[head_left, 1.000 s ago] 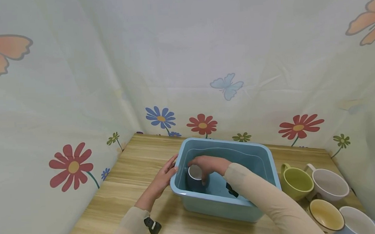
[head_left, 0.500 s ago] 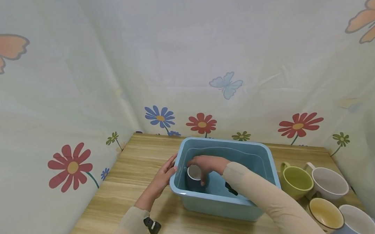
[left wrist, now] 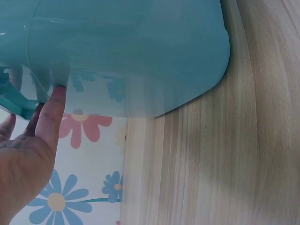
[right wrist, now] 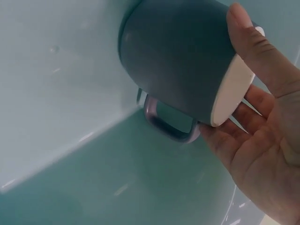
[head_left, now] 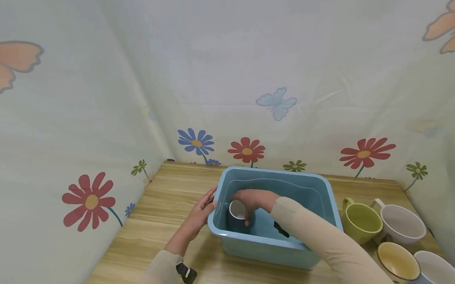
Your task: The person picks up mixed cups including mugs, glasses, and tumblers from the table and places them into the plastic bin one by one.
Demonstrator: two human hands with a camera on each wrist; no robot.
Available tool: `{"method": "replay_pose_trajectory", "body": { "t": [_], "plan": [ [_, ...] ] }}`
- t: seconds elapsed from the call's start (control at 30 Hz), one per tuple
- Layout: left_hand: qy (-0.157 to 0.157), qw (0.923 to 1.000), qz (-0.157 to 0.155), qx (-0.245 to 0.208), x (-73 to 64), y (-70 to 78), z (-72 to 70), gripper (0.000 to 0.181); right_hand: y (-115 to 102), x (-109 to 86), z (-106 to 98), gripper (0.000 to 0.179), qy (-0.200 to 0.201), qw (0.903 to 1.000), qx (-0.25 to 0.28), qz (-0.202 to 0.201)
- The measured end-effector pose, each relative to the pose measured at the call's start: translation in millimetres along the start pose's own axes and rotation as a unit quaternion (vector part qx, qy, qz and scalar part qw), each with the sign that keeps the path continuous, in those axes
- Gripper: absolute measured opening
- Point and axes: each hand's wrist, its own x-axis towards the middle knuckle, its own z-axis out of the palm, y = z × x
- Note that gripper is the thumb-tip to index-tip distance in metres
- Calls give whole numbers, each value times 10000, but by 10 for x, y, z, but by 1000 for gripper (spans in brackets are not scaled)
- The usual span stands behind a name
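Observation:
A light blue plastic tub (head_left: pixel 264 255) stands on the wooden table. My right hand (head_left: pixel 254 200) reaches down into its left end and holds a dark blue-grey mug (right wrist: pixel 171 56) at its rim. The mug stands near the tub's left wall, white inside. In the right wrist view the thumb lies along the mug's outside, while the other fingers are at the far side of the rim. Its handle (right wrist: pixel 171 129) shows there below the body. My left hand (head_left: pixel 195 217) touches the tub's left end from outside, fingers fairly straight against the wall under the rim.
Right of the tub stand a green mug (head_left: pixel 362 225), a pale pinkish mug (head_left: pixel 402 223), a yellow mug with a dark rim (head_left: pixel 398 261) and a white-lined mug (head_left: pixel 437 268). A flowered curtain (head_left: pixel 224 74) hangs behind the wooden table (head_left: pixel 151 238).

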Motion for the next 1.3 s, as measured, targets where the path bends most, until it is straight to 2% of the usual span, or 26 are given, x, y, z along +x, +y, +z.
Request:
{"method": "replay_pose_trajectory", "body": {
  "t": [0.33,0.5,0.73,0.83,1.03,1.3],
  "plan": [
    [9,10000,8,90,-5,8,11,61,-108,-141,-108,94,-100,9982,484,330],
    [-12,10000,64,48,-4,17,16,62,-244,-315,-222,89,-84,9963,637,564],
    [-12,10000,54,-30,-8,19,17,62,-509,-572,-385,62,384,9936,930,509],
    [12,10000,78,-18,-4,23,20,62,-516,-615,-416,55,555,9924,986,475],
    [132,9999,97,2,3,11,32,60,-461,-664,-484,49,616,9938,842,385],
    [64,9999,117,-9,-15,19,33,61,-406,-771,-599,43,711,9936,801,361]
  ]
}}
